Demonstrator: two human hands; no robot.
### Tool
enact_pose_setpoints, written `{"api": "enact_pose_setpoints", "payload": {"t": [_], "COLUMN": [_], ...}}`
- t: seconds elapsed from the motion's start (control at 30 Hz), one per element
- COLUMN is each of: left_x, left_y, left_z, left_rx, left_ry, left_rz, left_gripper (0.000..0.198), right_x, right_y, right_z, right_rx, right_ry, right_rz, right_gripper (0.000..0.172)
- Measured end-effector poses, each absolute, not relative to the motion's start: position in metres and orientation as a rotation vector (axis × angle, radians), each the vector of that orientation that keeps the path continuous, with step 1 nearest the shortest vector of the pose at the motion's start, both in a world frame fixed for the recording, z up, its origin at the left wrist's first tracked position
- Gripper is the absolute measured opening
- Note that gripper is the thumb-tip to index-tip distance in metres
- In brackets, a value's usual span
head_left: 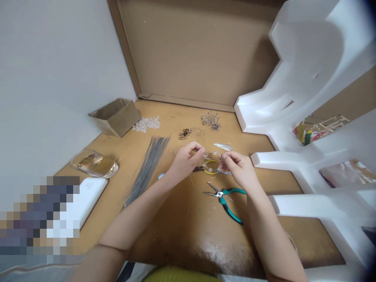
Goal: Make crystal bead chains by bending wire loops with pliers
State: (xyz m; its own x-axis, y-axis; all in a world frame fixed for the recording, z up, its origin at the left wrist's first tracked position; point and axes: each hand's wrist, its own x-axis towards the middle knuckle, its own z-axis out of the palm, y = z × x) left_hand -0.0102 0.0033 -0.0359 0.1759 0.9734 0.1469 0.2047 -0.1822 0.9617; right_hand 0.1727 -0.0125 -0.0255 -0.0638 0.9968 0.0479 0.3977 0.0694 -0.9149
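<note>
The small clear-beaded wire piece (212, 156), thin and glassy, hangs just beyond the teal pliers (227, 199), its ends pinched in the closed fingertips of the left hand (185, 160) and the right hand (239, 168). It looks to me like hand-shaping of the wire, and any further bend calls for a steady pinch so the beads don't slide. Yellow-handled pliers (209, 169) lie under it, just beyond the teal pair, and a bundle of straight wires (148, 166) lies well to their left.
</note>
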Motion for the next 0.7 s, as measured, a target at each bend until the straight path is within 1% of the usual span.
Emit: {"api": "enact_pose_setpoints", "payload": {"t": [0.13, 0.27, 0.37, 0.47, 0.57, 0.7], "left_x": [-0.016, -0.036, -0.055, -0.069, -0.079, -0.087], "left_y": [0.005, 0.01, 0.013, 0.011, 0.007, 0.002], "left_z": [-0.03, -0.019, -0.01, 0.0, 0.009, 0.016], "left_rx": [1.569, 1.643, 1.667, 1.633, 1.588, 1.585], "left_ry": [1.172, 1.317, 1.395, 1.41, 1.393, 1.403], "left_rz": [1.107, 1.237, 1.333, 1.408, 1.538, 1.618], "left_gripper": [0.021, 0.017, 0.015, 0.013, 0.013, 0.012], "right_x": [0.174, 0.181, 0.183, 0.176, 0.167, 0.162], "right_y": [-0.01, -0.006, -0.004, -0.003, 0.004, 0.022], "right_z": [-0.026, -0.031, -0.039, -0.048, -0.052, -0.044], "right_rx": [-1.385, -1.431, -1.552, -1.776, -1.955, -2.047], "right_ry": [-1.564, -1.562, -1.763, -2.122, -2.363, -2.433], "right_rz": [1.03, 0.96, 0.783, 0.516, 0.273, 0.153], "right_gripper": [0.035, 0.038, 0.031, 0.023, 0.022, 0.022]}}
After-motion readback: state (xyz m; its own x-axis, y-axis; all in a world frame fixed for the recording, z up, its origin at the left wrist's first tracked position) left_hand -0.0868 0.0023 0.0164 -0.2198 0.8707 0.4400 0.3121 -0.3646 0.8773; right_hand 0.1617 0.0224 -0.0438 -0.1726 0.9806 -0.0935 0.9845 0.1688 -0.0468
